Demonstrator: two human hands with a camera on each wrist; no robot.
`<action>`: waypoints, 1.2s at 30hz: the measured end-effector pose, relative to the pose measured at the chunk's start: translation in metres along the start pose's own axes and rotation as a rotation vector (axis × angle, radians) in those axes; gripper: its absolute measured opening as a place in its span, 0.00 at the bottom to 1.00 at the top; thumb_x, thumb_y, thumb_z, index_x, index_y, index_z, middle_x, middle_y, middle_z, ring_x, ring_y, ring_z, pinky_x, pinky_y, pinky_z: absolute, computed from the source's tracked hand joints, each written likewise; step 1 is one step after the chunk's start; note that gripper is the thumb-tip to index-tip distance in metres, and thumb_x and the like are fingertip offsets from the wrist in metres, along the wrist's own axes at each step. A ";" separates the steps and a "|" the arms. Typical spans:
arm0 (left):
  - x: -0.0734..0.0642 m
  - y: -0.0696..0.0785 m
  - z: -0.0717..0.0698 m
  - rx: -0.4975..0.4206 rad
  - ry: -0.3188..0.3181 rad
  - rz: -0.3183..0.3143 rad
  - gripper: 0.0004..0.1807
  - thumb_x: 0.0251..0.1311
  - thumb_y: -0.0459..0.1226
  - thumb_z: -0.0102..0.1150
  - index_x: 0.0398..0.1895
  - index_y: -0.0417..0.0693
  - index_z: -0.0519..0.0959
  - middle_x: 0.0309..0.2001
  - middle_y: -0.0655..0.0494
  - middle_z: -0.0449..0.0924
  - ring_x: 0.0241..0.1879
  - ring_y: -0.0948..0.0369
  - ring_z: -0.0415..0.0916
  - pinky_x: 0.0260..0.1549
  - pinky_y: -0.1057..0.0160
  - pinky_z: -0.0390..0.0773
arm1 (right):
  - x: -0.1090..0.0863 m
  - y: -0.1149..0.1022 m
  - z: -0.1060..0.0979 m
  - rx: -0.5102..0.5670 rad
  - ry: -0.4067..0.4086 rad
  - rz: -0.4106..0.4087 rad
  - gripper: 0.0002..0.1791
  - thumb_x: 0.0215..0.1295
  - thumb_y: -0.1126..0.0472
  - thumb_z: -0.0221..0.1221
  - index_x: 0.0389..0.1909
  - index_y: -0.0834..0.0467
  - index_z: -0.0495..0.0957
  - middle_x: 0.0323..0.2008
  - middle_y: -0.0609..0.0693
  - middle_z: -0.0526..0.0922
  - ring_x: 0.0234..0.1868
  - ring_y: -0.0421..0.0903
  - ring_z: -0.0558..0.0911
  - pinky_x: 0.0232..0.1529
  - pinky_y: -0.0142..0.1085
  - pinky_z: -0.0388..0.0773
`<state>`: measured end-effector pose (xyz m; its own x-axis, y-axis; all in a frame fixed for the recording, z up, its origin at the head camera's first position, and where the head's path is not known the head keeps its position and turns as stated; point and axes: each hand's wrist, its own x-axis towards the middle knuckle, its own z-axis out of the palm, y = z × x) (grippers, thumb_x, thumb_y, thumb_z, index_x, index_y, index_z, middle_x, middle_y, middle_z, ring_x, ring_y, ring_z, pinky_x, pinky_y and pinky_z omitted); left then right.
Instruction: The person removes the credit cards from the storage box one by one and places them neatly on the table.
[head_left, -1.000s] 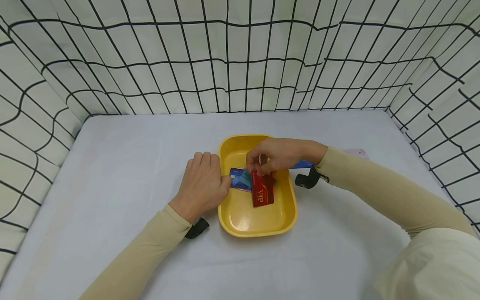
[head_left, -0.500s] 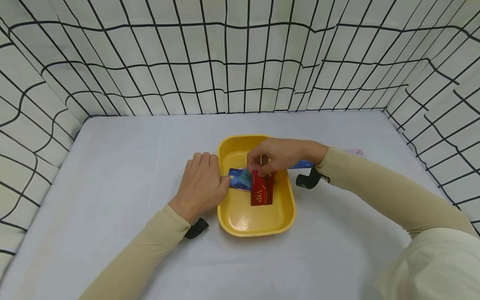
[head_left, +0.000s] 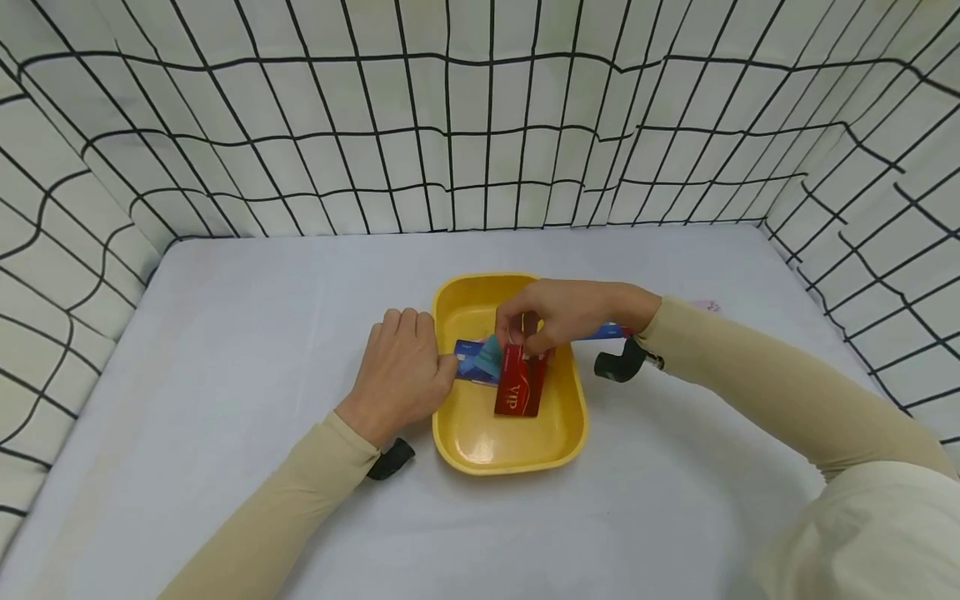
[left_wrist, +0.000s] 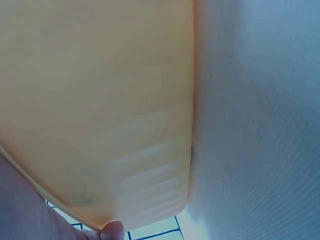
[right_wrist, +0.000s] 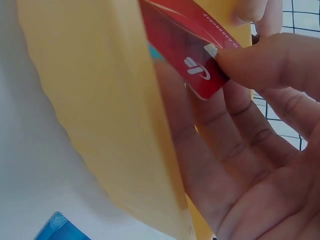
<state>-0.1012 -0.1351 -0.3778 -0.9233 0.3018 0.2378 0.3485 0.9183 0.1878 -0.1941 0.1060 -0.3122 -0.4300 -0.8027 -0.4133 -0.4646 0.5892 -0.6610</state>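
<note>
So, my right hand has a red card pinched by its top end — thumb on the printed face, other fingers tucked behind it. The card is over the inside of the yellow tray, sloping toward me from my fingertips, with VIP printed sideways on the lower part. From the right wrist you can see a small gold chip and a white logo near my thumb. Can't tell if its low end touches the tray floor.

Just left of that pinch a teal card lies across a blue card, both in the tray, and I can't make out how many more are under my fingers.

My left hand is clamped on the tray's left rim, thumb at the edge, knuckles up and outside the wall. The blue card's left end is right by that thumb.

Past the right rim, partly hidden by my right wrist, a blue strip lies on the white cloth, and farther right, beyond my sleeve, a pale pinkish piece pokes out — mostly covered, so no clue what it is
</note>
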 end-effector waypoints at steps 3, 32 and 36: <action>0.000 0.001 0.000 -0.003 -0.002 0.000 0.14 0.62 0.43 0.52 0.31 0.38 0.69 0.29 0.47 0.64 0.35 0.50 0.60 0.33 0.59 0.56 | -0.002 0.002 0.001 0.022 0.001 -0.009 0.14 0.63 0.68 0.62 0.47 0.51 0.80 0.40 0.50 0.81 0.44 0.47 0.82 0.43 0.37 0.87; 0.001 0.002 0.000 -0.006 -0.040 -0.015 0.14 0.63 0.43 0.51 0.31 0.39 0.68 0.29 0.47 0.63 0.36 0.50 0.59 0.35 0.58 0.56 | -0.034 0.012 0.016 0.258 0.119 -0.059 0.16 0.64 0.70 0.57 0.51 0.55 0.79 0.45 0.53 0.82 0.45 0.53 0.83 0.41 0.45 0.88; 0.001 0.003 0.001 -0.009 -0.036 -0.013 0.14 0.63 0.42 0.51 0.31 0.38 0.68 0.29 0.47 0.63 0.35 0.50 0.59 0.35 0.58 0.56 | -0.038 0.016 0.021 0.282 0.158 -0.073 0.17 0.63 0.71 0.55 0.51 0.56 0.79 0.42 0.54 0.81 0.43 0.53 0.83 0.41 0.45 0.88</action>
<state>-0.1017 -0.1321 -0.3776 -0.9330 0.2987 0.2006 0.3374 0.9199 0.1997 -0.1689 0.1440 -0.3201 -0.5283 -0.8048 -0.2705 -0.2756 0.4639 -0.8419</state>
